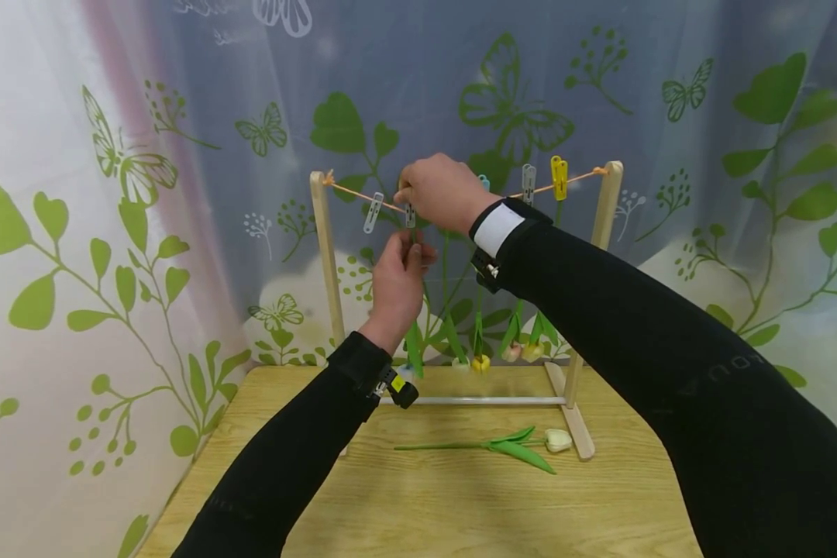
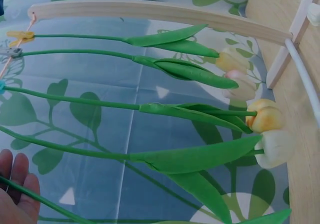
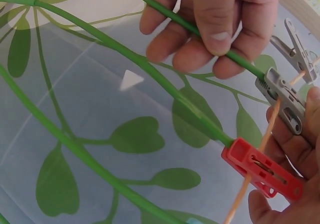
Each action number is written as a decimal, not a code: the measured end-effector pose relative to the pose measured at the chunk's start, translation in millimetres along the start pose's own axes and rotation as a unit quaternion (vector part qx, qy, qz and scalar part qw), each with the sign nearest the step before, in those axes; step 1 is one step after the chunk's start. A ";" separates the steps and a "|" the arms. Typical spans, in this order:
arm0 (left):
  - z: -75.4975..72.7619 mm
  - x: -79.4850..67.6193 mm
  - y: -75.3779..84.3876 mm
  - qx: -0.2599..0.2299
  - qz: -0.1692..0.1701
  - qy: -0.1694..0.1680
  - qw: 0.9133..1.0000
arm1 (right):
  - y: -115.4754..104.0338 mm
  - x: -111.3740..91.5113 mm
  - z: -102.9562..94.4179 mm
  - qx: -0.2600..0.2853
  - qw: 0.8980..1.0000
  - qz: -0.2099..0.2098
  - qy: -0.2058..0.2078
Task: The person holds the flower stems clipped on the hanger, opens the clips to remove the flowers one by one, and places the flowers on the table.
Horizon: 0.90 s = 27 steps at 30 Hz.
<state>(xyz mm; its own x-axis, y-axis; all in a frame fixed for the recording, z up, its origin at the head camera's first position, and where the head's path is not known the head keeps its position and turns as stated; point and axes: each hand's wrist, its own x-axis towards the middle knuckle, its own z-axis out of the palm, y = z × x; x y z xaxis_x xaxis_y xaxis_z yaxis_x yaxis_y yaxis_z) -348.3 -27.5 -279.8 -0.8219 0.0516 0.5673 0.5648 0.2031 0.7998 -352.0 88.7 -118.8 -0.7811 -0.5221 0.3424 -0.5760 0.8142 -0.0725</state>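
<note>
My left hand (image 1: pixel 399 280) pinches the green stem (image 3: pixel 172 15) of an upside-down artificial tulip between thumb and fingers. The stem's top end sits at the mouth of a grey clothespin (image 3: pixel 282 96) on the orange cord. My right hand (image 1: pixel 446 186) is above the left, its fingers around the handle end of that clothespin. Close beside those fingers, a red clothespin (image 3: pixel 260 166) grips another stem on the cord. Further along, a yellow tulip (image 2: pixel 265 115) and a white tulip (image 2: pixel 276 148) hang with their blooms down. The held tulip's pale bloom (image 1: pixel 406 372) hangs below my left wrist.
The cord runs between two wooden posts (image 1: pixel 607 205) of a stand with a white lower bar (image 1: pixel 481 401). An unused grey clothespin (image 1: pixel 373 212) is at the left, a yellow clothespin (image 1: pixel 559 178) at the right. A white tulip (image 1: pixel 558 440) lies on the wooden table (image 1: pixel 460 511).
</note>
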 end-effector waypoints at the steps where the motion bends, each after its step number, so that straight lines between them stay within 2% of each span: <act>1: 0.1 -0.7 -0.1 0.000 0.001 0.000 1.000 | -0.1 -0.2 -0.3 0.001 1.000 0.000 0.002; 10: -0.9 -11.0 -1.8 -0.014 -0.003 -0.005 1.000 | -0.2 -2.7 -1.3 0.005 1.000 -0.007 0.000; 18: 1.2 -15.8 -6.1 -0.016 0.014 -0.014 1.000 | 4.8 -8.2 -7.8 0.027 1.000 -0.012 0.007; 27: 0.1 -31.1 -6.2 -0.025 -0.007 -0.016 1.000 | 9.7 -11.7 -5.9 0.051 0.998 -0.019 0.014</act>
<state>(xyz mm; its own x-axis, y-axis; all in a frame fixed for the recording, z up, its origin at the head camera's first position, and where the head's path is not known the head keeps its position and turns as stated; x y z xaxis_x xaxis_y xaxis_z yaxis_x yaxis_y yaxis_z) -326.3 -30.3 -302.4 -0.8312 0.0813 0.5499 0.5556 0.1540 0.8171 -347.1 104.2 -118.0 -0.7517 -0.5446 0.3719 -0.6284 0.7626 -0.1536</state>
